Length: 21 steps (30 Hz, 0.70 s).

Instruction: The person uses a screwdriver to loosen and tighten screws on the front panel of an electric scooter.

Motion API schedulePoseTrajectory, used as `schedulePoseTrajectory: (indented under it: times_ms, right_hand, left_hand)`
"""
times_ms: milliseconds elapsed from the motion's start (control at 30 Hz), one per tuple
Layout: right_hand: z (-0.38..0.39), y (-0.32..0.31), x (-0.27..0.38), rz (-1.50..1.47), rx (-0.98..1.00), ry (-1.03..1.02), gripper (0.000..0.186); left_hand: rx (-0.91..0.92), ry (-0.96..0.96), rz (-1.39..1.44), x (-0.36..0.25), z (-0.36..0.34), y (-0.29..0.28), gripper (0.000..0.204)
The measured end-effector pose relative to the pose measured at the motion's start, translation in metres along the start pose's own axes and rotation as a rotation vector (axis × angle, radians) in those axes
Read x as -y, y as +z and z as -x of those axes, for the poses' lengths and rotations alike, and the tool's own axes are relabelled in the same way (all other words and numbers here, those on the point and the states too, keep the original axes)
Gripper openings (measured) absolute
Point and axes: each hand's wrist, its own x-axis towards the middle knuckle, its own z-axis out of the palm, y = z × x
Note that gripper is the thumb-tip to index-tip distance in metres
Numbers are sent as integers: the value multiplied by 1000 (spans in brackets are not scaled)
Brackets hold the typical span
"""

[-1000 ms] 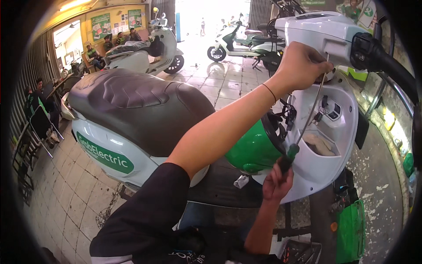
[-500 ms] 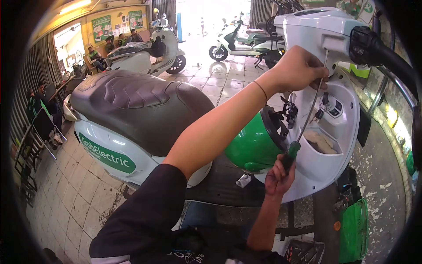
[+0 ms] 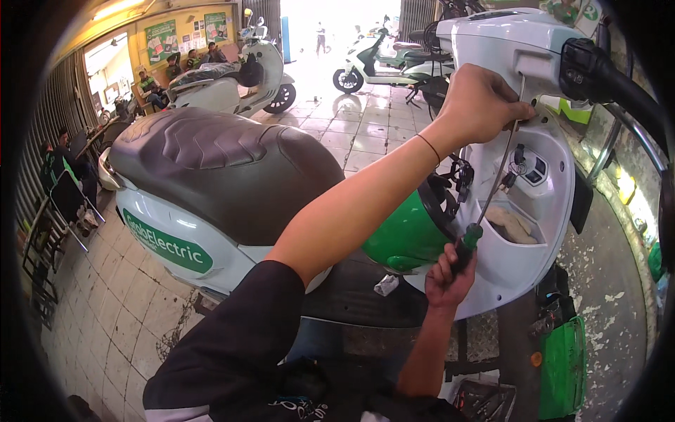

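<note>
A long screwdriver (image 3: 467, 246) with a green and black handle slants up along the inner panel (image 3: 555, 204) of a white scooter. My right hand (image 3: 448, 280) is wrapped around its handle from below. Higher up, my left hand (image 3: 481, 104) is closed at the thin shaft, thumb and fingers pinched near its upper end. The tip reaches a recess in the underside of the white handlebar cover (image 3: 524, 53); the tip itself is hidden there. Close beside the shaft are a key in the ignition (image 3: 519, 155) and an open pocket with a beige cloth (image 3: 512, 225).
A green helmet (image 3: 408, 228) hangs left of the panel. The brown seat (image 3: 225, 158) lies left of my arm, the black handlebar grip (image 3: 619, 88) at right. A green crate (image 3: 564, 369) and tool tray (image 3: 485, 401) stand below. Other scooters (image 3: 365, 67) and seated people (image 3: 148, 84) are behind.
My left hand has shifted slightly up, its thumb stretching further right across the shaft. The right hand stays on the handle, nearly unmoved. The view has shifted slightly.
</note>
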Motion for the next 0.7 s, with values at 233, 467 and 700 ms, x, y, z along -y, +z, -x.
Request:
schedulePoseTrajectory:
  times_ms: [233,467,700]
  right_hand:
    - [4,4,-5,81,-526,-161,46]
    - [8,-11,5,320,-595,-191,39]
    - [10,-12,6,251,-432,-115,40]
  left_hand:
    - [-74,82,-86,1,-2,0,33]
    - [-171,101,-99,0,-5,6,32]
    - [-240,206,-99,0,-9,8,29]
